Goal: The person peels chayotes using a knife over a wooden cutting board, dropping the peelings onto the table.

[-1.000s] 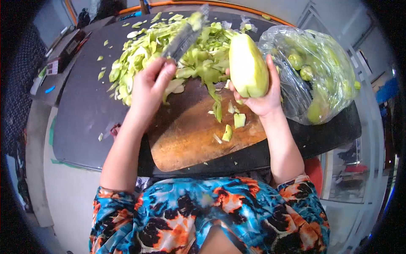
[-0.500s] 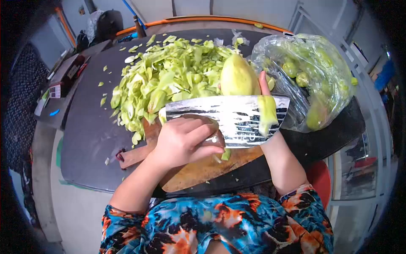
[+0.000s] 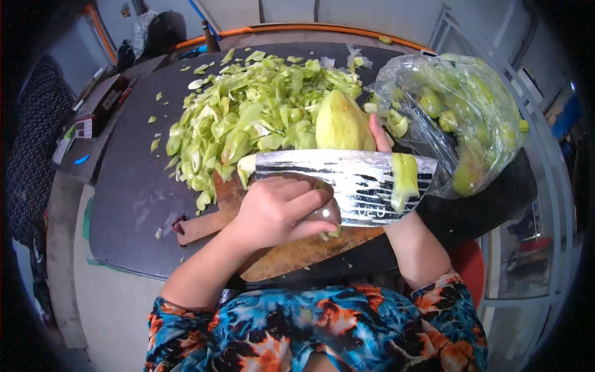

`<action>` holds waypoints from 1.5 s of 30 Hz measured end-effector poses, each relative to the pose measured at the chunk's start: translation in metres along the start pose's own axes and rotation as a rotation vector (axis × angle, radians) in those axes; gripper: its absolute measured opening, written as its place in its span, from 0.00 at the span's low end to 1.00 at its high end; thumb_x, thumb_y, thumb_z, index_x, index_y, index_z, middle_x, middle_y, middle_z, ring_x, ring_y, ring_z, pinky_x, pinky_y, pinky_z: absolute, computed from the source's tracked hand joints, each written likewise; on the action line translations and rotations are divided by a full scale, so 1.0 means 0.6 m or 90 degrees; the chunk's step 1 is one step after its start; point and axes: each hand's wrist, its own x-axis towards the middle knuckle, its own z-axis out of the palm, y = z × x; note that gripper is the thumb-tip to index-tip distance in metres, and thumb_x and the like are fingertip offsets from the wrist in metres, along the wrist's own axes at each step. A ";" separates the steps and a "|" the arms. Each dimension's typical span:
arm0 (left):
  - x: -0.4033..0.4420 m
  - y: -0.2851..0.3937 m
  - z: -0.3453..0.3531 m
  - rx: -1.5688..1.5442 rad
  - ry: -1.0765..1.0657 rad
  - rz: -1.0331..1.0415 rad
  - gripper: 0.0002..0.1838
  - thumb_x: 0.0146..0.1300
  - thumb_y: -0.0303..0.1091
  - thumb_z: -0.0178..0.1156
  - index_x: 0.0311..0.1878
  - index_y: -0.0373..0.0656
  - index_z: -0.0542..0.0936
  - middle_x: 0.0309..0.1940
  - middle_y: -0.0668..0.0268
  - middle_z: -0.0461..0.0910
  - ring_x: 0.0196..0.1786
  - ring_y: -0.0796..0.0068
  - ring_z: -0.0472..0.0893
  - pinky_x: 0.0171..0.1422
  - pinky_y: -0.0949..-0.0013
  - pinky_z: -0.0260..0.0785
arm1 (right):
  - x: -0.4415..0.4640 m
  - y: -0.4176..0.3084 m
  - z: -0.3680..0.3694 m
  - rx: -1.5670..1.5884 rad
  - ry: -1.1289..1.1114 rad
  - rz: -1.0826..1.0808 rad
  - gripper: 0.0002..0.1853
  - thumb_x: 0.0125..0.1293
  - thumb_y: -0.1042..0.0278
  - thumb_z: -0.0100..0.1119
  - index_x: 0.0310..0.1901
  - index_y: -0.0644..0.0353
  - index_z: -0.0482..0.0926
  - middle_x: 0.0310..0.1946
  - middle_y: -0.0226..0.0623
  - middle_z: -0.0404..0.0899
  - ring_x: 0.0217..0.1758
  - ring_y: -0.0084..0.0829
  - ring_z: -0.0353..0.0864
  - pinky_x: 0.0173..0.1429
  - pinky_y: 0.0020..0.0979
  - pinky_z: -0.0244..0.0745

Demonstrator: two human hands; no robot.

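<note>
left hand (image 3: pixel 276 208) grips cleaver (image 3: pixel 359 177); right hand (image 3: pixel 379 134), nearer and partly hidden, grips pale fruit (image 3: pixel 342 124) beyond the blade, long axis roughly toward table's (image 3: pixel 127 186) far edge.

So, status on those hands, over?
Left hand: gripping broad silvery cleaver. Right hand: holding pale-green oval fruit, partly behind cleaver. Flat green piece on cleaver.

My left hand (image 3: pixel 282 208): fingers curled into a closed grip, back of hand facing me, thumb pointing inward. Left forearm (image 3: pixel 207 266) angled in across my front. Right hand (image 3: pixel 379 133): mostly hidden, thumb upright. Right forearm (image 3: pixel 418 248) reaching forward.
</note>
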 end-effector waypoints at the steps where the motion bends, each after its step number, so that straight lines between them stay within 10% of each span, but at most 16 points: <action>1: -0.003 -0.005 0.007 -0.006 0.017 0.015 0.24 0.44 0.50 0.72 0.37 0.41 0.80 0.23 0.66 0.74 0.24 0.65 0.78 0.27 0.65 0.67 | -0.001 0.002 0.004 -0.004 0.007 -0.003 0.31 0.69 0.39 0.47 0.62 0.56 0.69 0.53 0.40 0.77 0.53 0.34 0.80 0.57 0.38 0.77; 11: -0.001 -0.018 0.000 -0.021 0.086 -0.043 0.19 0.50 0.53 0.68 0.31 0.47 0.77 0.19 0.67 0.71 0.24 0.64 0.77 0.27 0.64 0.66 | 0.013 0.006 -0.031 0.155 0.018 0.033 0.31 0.67 0.41 0.49 0.61 0.59 0.70 0.52 0.44 0.77 0.51 0.42 0.80 0.56 0.46 0.76; 19: -0.033 -0.102 -0.024 -0.294 0.322 -0.554 0.11 0.64 0.35 0.61 0.37 0.35 0.78 0.23 0.71 0.73 0.29 0.83 0.70 0.36 0.78 0.64 | -0.007 -0.010 -0.020 -0.016 -0.039 0.014 0.33 0.64 0.34 0.45 0.58 0.55 0.73 0.44 0.43 0.81 0.40 0.48 0.84 0.31 0.38 0.82; 26: -0.010 -0.021 -0.014 -0.102 0.066 -0.123 0.18 0.53 0.48 0.69 0.34 0.43 0.79 0.22 0.64 0.76 0.25 0.66 0.78 0.30 0.66 0.69 | 0.024 0.015 -0.044 0.033 0.054 -0.120 0.30 0.65 0.41 0.52 0.59 0.57 0.71 0.49 0.42 0.79 0.51 0.36 0.80 0.53 0.39 0.79; 28: 0.005 -0.007 -0.004 -0.049 0.098 0.012 0.19 0.50 0.51 0.68 0.34 0.45 0.79 0.22 0.66 0.75 0.26 0.63 0.78 0.29 0.64 0.69 | -0.002 -0.004 -0.014 0.120 -0.091 0.081 0.31 0.66 0.43 0.51 0.63 0.59 0.69 0.54 0.45 0.77 0.54 0.37 0.79 0.60 0.39 0.73; 35: 0.002 -0.007 0.004 -0.017 0.075 0.009 0.19 0.52 0.51 0.67 0.31 0.45 0.76 0.21 0.66 0.73 0.24 0.62 0.77 0.28 0.63 0.68 | 0.002 -0.008 -0.031 0.118 -0.086 0.093 0.30 0.66 0.44 0.51 0.62 0.58 0.70 0.54 0.43 0.77 0.53 0.37 0.79 0.61 0.40 0.73; 38: -0.010 -0.031 0.001 -0.041 0.097 -0.142 0.20 0.54 0.50 0.67 0.29 0.42 0.75 0.19 0.64 0.73 0.24 0.59 0.77 0.29 0.63 0.69 | 0.014 0.020 -0.023 -0.011 0.076 -0.151 0.29 0.65 0.45 0.53 0.59 0.58 0.71 0.47 0.39 0.80 0.48 0.37 0.82 0.54 0.44 0.78; 41: -0.019 -0.075 -0.007 -0.164 0.238 -0.467 0.12 0.62 0.40 0.63 0.40 0.40 0.81 0.25 0.61 0.81 0.26 0.74 0.79 0.34 0.71 0.70 | -0.007 0.001 -0.023 -0.107 -0.040 0.022 0.32 0.62 0.40 0.53 0.59 0.57 0.71 0.46 0.39 0.81 0.44 0.37 0.84 0.37 0.46 0.82; 45: -0.022 -0.078 -0.027 -0.167 0.284 -0.478 0.10 0.63 0.36 0.62 0.38 0.38 0.80 0.22 0.65 0.76 0.27 0.82 0.71 0.34 0.74 0.66 | -0.009 -0.003 -0.022 -0.106 -0.079 0.020 0.31 0.63 0.41 0.52 0.59 0.56 0.71 0.46 0.39 0.80 0.45 0.36 0.83 0.40 0.46 0.82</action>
